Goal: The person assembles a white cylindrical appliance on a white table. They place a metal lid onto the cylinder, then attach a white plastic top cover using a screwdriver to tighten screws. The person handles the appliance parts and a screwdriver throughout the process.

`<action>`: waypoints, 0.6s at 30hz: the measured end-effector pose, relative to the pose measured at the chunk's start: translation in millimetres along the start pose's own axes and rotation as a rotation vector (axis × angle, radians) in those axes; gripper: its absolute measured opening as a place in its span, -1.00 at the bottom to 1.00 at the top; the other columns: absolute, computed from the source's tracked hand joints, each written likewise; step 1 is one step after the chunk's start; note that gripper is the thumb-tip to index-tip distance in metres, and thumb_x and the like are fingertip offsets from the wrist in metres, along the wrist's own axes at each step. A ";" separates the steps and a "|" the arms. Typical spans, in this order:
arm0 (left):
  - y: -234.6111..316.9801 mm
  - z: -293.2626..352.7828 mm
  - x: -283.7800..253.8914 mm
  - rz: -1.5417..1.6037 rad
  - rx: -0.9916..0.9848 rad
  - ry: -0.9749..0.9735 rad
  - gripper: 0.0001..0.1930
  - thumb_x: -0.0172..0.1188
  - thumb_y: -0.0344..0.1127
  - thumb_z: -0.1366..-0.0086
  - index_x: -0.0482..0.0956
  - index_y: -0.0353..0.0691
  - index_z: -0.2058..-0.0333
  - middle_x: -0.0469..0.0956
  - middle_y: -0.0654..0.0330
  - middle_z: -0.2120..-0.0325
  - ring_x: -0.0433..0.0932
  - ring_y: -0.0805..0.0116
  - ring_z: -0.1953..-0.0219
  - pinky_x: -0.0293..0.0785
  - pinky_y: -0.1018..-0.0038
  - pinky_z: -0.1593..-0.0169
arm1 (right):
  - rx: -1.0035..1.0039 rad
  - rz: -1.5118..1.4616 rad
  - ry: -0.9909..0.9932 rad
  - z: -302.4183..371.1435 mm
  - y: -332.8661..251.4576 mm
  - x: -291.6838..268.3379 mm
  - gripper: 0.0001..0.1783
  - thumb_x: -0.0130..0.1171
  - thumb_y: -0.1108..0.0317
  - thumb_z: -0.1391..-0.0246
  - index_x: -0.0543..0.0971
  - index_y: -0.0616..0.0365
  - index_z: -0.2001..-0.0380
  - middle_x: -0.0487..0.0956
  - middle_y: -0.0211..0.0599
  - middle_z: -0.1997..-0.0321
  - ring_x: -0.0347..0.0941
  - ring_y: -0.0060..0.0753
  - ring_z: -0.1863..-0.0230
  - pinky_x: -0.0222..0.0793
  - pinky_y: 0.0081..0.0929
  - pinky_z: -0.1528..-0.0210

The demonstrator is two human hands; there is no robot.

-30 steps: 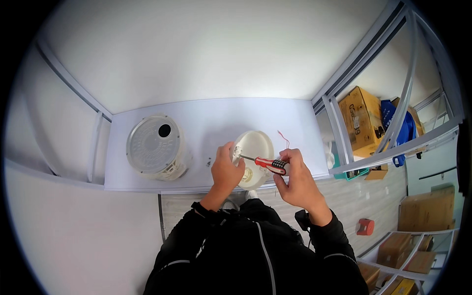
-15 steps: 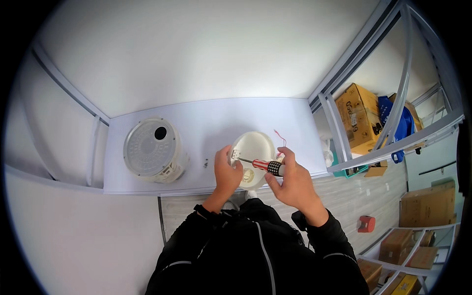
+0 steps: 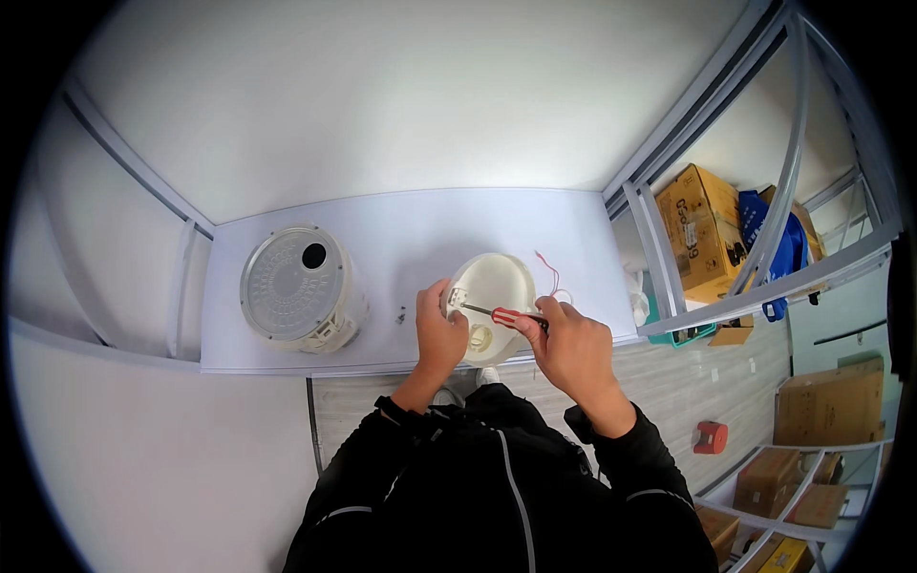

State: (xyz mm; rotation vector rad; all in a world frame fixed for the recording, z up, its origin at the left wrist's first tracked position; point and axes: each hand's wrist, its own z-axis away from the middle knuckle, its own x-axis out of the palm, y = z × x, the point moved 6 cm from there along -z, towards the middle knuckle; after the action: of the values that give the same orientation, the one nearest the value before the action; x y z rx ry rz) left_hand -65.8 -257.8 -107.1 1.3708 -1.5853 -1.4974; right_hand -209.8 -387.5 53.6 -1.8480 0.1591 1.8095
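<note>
A white bowl-shaped plastic cover [image 3: 506, 282] is tilted open side up at the front edge of the table. My left hand [image 3: 440, 336] grips its left rim, with the fingers closed near a small white fitting [image 3: 458, 297]. My right hand [image 3: 576, 351] is wrapped round the handle of a red and black screwdriver [image 3: 505, 316]. The blade reaches left across the inside of the cover, its tip at the fitting; whether it sits in a screw is too small to tell. A round raised part [image 3: 479, 338] shows low inside the cover. Thin red wire [image 3: 553, 271] sticks out beyond the right rim.
A white tub [image 3: 296, 286] with a grey lid and a dark round hole stands at the left of the white table [image 3: 401, 224]. Several small screws [image 3: 401, 314] lie between tub and cover. Metal frame rails, a cardboard box [image 3: 702, 234] and a blue bag [image 3: 781, 250] are at right.
My right hand has rolled over the screwdriver handle, its fingers now covering the black checked part. The cover and my left hand stay nearly in place.
</note>
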 end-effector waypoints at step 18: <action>8.8 -9.7 -7.3 -0.120 0.024 -0.029 -0.42 0.17 -0.66 -0.12 0.43 -0.37 -0.18 0.47 -0.09 -0.02 0.52 -0.13 -0.08 0.48 0.16 -0.17 | -0.218 -0.222 0.153 -8.2 -10.2 -13.2 -0.49 0.29 0.17 -0.26 0.41 0.21 -0.14 0.56 0.00 0.08 0.61 0.09 0.31 0.51 -0.13 0.36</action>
State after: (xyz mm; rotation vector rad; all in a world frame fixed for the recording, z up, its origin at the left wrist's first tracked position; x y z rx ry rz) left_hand -57.3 -256.0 -94.9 1.4879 -1.5674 -1.5794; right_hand -199.1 -386.3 68.8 -2.0640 -0.1881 1.5854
